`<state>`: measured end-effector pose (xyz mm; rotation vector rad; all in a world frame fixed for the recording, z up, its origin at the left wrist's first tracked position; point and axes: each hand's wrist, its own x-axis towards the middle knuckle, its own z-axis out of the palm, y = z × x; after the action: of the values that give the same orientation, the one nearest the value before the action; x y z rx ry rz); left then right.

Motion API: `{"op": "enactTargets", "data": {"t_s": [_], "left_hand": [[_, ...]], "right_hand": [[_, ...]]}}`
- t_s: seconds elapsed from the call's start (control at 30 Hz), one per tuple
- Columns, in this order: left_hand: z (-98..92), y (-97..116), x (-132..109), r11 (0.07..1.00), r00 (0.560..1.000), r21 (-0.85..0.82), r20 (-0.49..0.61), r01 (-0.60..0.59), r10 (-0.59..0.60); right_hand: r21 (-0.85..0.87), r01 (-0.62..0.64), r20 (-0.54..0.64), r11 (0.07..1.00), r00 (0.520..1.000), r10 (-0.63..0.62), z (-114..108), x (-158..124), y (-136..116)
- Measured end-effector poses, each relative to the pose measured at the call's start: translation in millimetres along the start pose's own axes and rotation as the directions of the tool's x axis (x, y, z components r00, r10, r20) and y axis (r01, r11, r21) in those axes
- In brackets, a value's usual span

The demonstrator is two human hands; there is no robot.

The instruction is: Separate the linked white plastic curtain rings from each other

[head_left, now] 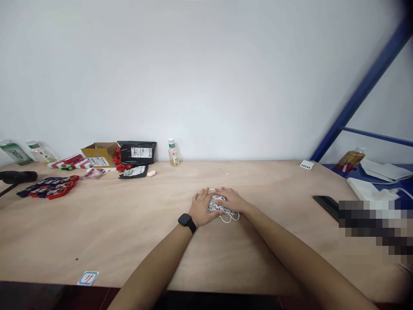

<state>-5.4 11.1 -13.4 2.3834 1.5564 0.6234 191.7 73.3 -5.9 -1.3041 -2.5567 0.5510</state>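
Plywood worktop (129, 224) set against a plain white wall (206, 77), surface mostly bare at centre. A tangled bundle of white cable (226, 212) lies on the worktop at mid-depth, directly ahead of the person, with a few loops spilling out on the near side.

Left hand (201, 207), black smartwatch (186, 221) on the wrist, lies flat against the bundle's left side, fingers (206, 196) stretched out and close together. Right hand (231, 199) covers the top of the bundle, fingers (222, 192) bent over it; whether they pinch a strand cannot be told.

At the back left, near the wall: an open cardboard box (98, 154), a black mailer bag (138, 152) just beside it, a small bottle (173, 153) standing upright. Red packets (51, 187) lie at the far left. A white multi-port charger (306, 165) sits back right, beside a blue shelf frame (361, 90).
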Motion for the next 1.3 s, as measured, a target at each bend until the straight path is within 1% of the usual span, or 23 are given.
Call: {"op": "enactTargets", "data": {"t_s": [0.07, 0.13, 0.23, 0.33, 0.47, 0.63, 0.87, 1.0, 1.2, 1.3], "left_hand": [[1.5, -1.6, 0.7, 1.0, 1.0, -0.012, 0.016, -0.027, 0.027], [2.7, -3.5, 1.4, 0.996, 0.996, -0.033, 0.025, -0.084, 0.085], [3.0, -4.9, 1.4, 0.987, 0.988, -0.05, -0.026, -0.152, 0.151], [2.4, -2.7, -2.1, 0.969, 0.971, -0.068, -0.054, -0.237, 0.234], [2.5, 5.6, -11.4, 0.957, 0.957, -0.06, -0.072, -0.284, 0.28], [-0.5, 14.4, -20.6, 0.962, 0.962, -0.055, -0.07, -0.267, 0.263], [-1.8, 13.3, -21.1, 0.968, 0.968, -0.047, -0.071, -0.246, 0.242], [0.7, 12.0, -20.2, 0.97, 0.969, -0.03, -0.064, -0.241, 0.239], [2.0, 11.5, -19.6, 0.979, 0.977, -0.014, -0.064, -0.203, 0.202], [3.3, 10.5, -19.2, 0.985, 0.983, 0.005, -0.073, -0.17, 0.17]], "right_hand": [[0.011, 0.017, -0.027, 1.0, 0.999, -0.017, 4.6, -2.6, -2.8], [0.02, 0.025, -0.064, 0.999, 0.998, -0.023, 9.1, -4.6, -4.2], [0.023, 0.044, -0.107, 0.999, 0.993, -0.042, 13.5, -9.0, -6.5], [0.026, 0.049, -0.131, 0.998, 0.99, -0.045, 14.9, -17.1, -11.7], [0.045, 0.043, -0.164, 0.998, 0.986, -0.035, 15.6, -31.0, -21.7], [0.073, 0.048, -0.198, 0.996, 0.98, -0.033, 16.0, -41.5, -30.5], [0.115, 0.032, -0.242, 0.993, 0.97, -0.003, 17.3, -44.5, -32.9], [0.151, 0.018, -0.264, 0.988, 0.964, 0.022, 19.5, -46.3, -31.5], [0.182, 0.024, -0.346, 0.983, 0.937, 0.041, 22.8, -45.3, -24.9], [0.188, 0.001, -0.345, 0.982, 0.936, 0.065, 23.6, -45.3, -24.5]]}}
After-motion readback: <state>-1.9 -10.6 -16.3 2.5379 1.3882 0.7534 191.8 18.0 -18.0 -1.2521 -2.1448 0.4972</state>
